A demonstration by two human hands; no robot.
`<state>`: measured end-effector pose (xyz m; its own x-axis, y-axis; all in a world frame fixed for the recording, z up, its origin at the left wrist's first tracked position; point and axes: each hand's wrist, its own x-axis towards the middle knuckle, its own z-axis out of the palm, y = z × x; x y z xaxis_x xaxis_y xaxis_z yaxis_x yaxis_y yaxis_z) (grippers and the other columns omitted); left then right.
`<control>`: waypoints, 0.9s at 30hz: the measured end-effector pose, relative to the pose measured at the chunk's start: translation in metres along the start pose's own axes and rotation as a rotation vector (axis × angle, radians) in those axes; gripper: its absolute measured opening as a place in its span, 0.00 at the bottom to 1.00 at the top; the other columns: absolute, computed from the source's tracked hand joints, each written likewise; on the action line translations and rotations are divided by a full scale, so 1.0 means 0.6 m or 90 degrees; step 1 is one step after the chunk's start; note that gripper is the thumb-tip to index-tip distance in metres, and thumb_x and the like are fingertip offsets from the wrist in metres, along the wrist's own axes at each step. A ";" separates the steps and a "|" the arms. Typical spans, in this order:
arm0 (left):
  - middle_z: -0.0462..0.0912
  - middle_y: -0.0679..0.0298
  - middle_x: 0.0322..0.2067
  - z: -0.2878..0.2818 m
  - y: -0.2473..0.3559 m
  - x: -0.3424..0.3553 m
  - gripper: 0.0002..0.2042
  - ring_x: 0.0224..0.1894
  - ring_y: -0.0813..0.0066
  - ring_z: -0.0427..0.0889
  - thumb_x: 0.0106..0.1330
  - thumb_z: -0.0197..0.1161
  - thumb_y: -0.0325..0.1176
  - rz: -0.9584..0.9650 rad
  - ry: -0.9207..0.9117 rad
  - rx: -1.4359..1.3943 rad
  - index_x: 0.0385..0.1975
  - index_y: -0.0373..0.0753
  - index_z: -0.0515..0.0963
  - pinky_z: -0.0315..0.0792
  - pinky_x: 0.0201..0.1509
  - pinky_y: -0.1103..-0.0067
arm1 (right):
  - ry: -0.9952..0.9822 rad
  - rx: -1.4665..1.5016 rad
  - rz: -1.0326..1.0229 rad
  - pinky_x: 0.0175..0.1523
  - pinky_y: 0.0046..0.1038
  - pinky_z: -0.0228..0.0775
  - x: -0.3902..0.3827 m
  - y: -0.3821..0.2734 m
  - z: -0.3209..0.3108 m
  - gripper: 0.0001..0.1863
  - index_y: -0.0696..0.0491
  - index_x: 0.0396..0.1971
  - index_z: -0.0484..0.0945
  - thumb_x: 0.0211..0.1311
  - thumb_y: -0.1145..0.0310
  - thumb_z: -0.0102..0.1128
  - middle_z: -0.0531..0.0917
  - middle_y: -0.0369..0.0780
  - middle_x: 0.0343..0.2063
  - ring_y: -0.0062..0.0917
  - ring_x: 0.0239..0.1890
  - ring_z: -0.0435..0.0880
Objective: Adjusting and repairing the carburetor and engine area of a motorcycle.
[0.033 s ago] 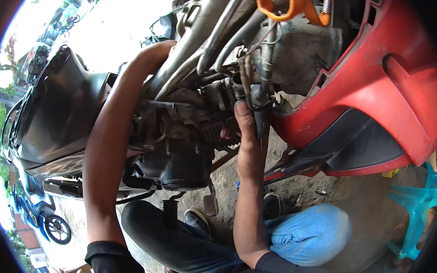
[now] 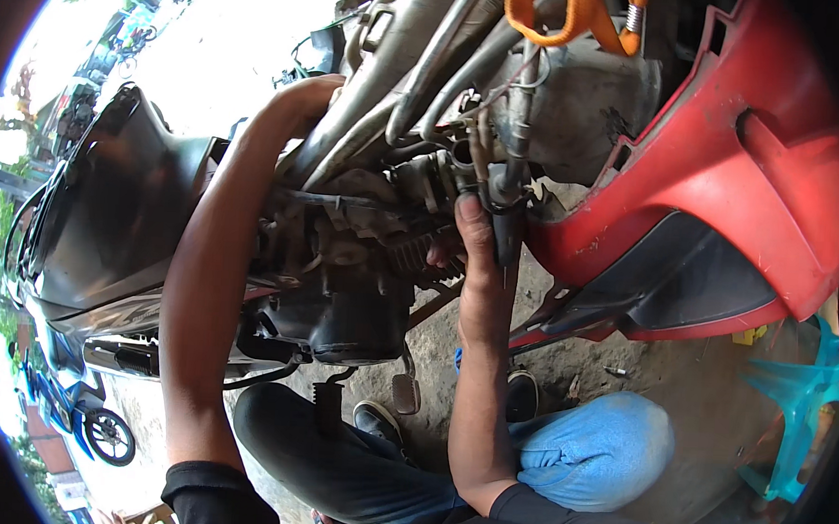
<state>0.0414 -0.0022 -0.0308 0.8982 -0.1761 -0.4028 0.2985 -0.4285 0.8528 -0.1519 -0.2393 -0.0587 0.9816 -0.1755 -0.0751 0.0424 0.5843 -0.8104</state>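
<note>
A partly stripped motorcycle with bare frame tubes (image 2: 390, 94) and a dark engine (image 2: 346, 306) fills the middle of the view. My left arm reaches over it, and my left hand (image 2: 314, 100) passes behind the frame tubes, where its fingers are hidden. Lower on the near side, my right hand (image 2: 476, 241) is closed about a metal part with a round opening (image 2: 438, 176), above the finned cylinder (image 2: 408, 258). Its thumb presses up against that part; one fingertip shows near the fins. A dark cable boot (image 2: 505, 233) hangs right beside the thumb.
Red bodywork (image 2: 717, 192) stands to the right, close to my right forearm. An orange strap (image 2: 570, 18) hangs over the tubes. The dark seat (image 2: 123, 218) lies left. A foot pedal (image 2: 406, 392) juts out below the engine. A turquoise plastic stool (image 2: 791, 405) stands at the right.
The view has shifted very slightly, so the motorcycle's tubes and strap sit a little further right. Both hands keep their places on the motorcycle.
</note>
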 end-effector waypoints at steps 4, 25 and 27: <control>0.79 0.63 0.36 -0.025 0.007 0.003 0.10 0.32 0.77 0.80 0.67 0.51 0.35 -0.042 0.037 -0.004 0.42 0.39 0.75 0.78 0.36 0.75 | -0.022 -0.001 0.005 0.26 0.17 0.68 -0.002 0.006 -0.001 0.19 0.52 0.50 0.73 0.63 0.60 0.64 0.77 0.32 0.32 0.12 0.23 0.73; 0.64 0.80 0.18 0.021 0.099 -0.094 0.10 0.20 0.91 0.62 0.70 0.53 0.36 -0.037 0.069 -0.004 0.25 0.44 0.74 0.60 0.22 0.88 | 0.009 -0.075 0.030 0.29 0.21 0.71 -0.003 0.013 -0.003 0.23 0.52 0.54 0.72 0.66 0.53 0.58 0.79 0.35 0.38 0.16 0.31 0.78; 0.63 0.80 0.18 -0.002 0.081 -0.086 0.10 0.21 0.92 0.62 0.71 0.53 0.36 -0.027 0.043 -0.007 0.25 0.44 0.74 0.61 0.23 0.88 | 0.005 -0.067 0.031 0.29 0.21 0.71 -0.007 0.014 0.004 0.23 0.52 0.54 0.72 0.66 0.53 0.58 0.79 0.35 0.37 0.16 0.30 0.78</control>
<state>0.0102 -0.0127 0.0319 0.9039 -0.0979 -0.4164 0.3403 -0.4250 0.8388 -0.1550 -0.2318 -0.0637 0.9805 -0.1551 -0.1205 -0.0258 0.5062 -0.8620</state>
